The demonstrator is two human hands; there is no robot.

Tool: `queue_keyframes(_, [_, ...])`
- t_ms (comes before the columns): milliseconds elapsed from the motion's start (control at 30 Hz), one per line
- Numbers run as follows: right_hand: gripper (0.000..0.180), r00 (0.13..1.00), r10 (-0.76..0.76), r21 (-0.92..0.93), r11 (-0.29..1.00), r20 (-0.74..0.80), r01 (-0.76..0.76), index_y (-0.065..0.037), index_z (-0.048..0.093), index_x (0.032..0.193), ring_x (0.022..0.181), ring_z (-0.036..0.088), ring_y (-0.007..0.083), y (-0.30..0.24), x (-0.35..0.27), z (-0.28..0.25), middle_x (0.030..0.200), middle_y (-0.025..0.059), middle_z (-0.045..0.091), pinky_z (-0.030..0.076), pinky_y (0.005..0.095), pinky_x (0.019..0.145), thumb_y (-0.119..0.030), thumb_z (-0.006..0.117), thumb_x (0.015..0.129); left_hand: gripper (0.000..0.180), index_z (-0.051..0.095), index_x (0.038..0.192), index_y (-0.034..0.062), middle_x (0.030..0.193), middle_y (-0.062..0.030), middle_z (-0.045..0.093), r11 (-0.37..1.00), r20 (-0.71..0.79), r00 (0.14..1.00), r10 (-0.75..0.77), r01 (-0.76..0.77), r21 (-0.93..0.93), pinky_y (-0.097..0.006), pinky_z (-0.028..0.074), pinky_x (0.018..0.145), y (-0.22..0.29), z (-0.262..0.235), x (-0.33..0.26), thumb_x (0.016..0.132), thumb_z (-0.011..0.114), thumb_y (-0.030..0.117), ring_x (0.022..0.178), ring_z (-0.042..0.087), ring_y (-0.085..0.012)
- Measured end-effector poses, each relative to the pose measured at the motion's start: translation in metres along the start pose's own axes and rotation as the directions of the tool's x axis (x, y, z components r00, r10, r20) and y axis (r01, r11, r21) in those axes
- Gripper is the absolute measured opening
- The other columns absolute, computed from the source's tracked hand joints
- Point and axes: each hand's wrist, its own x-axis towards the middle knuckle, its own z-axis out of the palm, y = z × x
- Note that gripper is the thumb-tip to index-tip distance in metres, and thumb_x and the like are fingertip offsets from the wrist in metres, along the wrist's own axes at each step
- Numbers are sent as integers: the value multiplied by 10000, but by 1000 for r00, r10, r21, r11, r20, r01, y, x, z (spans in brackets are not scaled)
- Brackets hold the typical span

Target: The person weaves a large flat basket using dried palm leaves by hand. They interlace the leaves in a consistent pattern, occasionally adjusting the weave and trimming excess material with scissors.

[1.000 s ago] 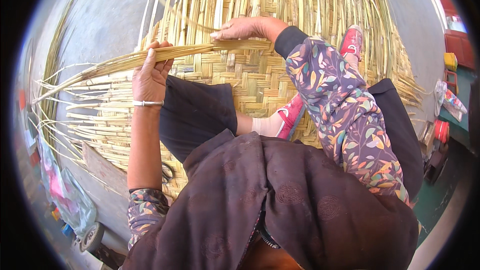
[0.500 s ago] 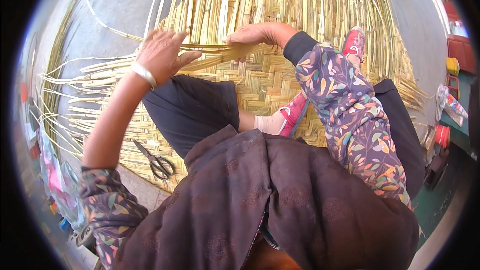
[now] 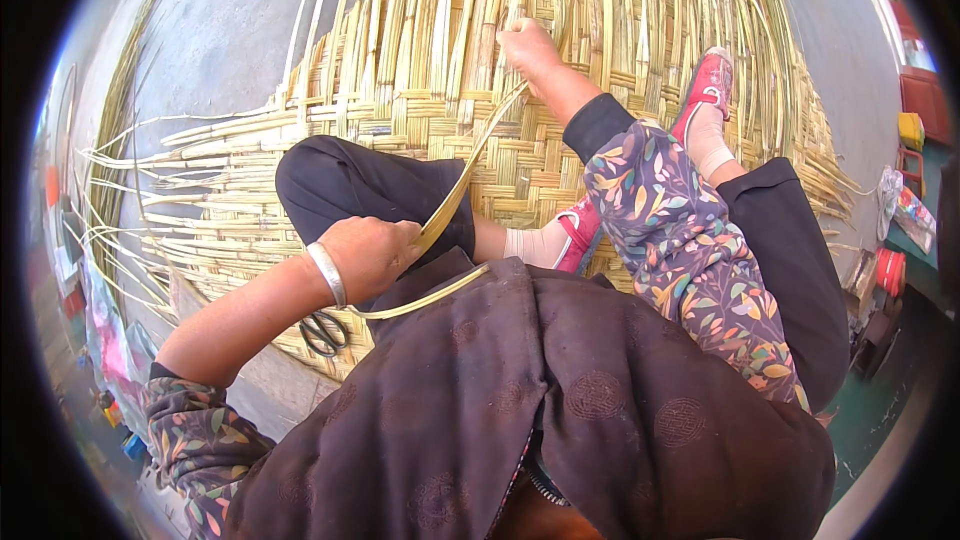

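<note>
My left hand is closed around a flat yellow-green reed strip, low over my bent left knee. From that fist the strip slants up and right to my right hand, its loose tail curving across my lap. My right hand is closed with fingertips pinched over the far strips; its palm side is hidden, and the strip disappears beneath it. Below both hands spreads a partly woven reed mat, with long unwoven ends running away from me and to the left. Black scissors lie on the mat, partly behind my left wrist.
My feet in red shoes rest on the mat. A bundle of thin reeds lies on the grey floor at left. Clear plastic bags are at the lower left. A red roll and a yellow object stand at right.
My left hand has come down and toward me, closing from spread fingers onto the strip. The right hand has moved slightly farther away. The strip, formerly level between them, now slants.
</note>
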Motion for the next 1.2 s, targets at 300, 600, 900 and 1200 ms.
queue_keyframes(300, [224, 987, 57, 279, 955, 150, -97, -91, 559, 1002, 782, 571, 165, 12, 31, -6, 877, 47, 601, 465, 327, 693, -252, 435, 909, 337, 593, 730, 37, 743, -166, 600, 996, -573, 819, -29, 74, 56, -437, 458, 670, -72, -18, 34, 916, 496, 300, 738, 581, -363])
queue_keyframes(600, [328, 902, 159, 372, 871, 402, -319, 77, 463, 1095, 882, 646, 332, -16, 18, -11, 917, 215, 618, 541, 402, 728, -167, 336, 917, 226, 671, 994, 76, 1009, -190, 634, 869, -670, 585, -457, 455, -196, -386, 476, 873, -245, -25, 86, 819, 539, 129, 964, 617, -317])
queue_keyframes(900, [279, 823, -5, 487, 808, 567, -331, 4, 512, 1108, 777, 627, 307, 17, 46, 13, 901, 162, 615, 538, 442, 688, -221, 473, 949, 379, 530, 1238, 109, 1203, -107, 546, 595, -480, 796, -370, 600, 535, -542, 381, 944, -253, -4, 103, 876, 470, 203, 1232, 426, -303])
queue_keyframes(1200, [486, 914, 160, 354, 886, 374, -300, 36, 342, 1325, 759, 647, 322, 7, 63, 12, 1058, 255, 588, 561, 451, 623, -318, 306, 993, 203, 663, 980, 156, 1212, -44, 567, 718, -417, 804, -423, 579, 387, -443, 420, 906, -208, -37, 93, 817, 567, 232, 1206, 483, -232])
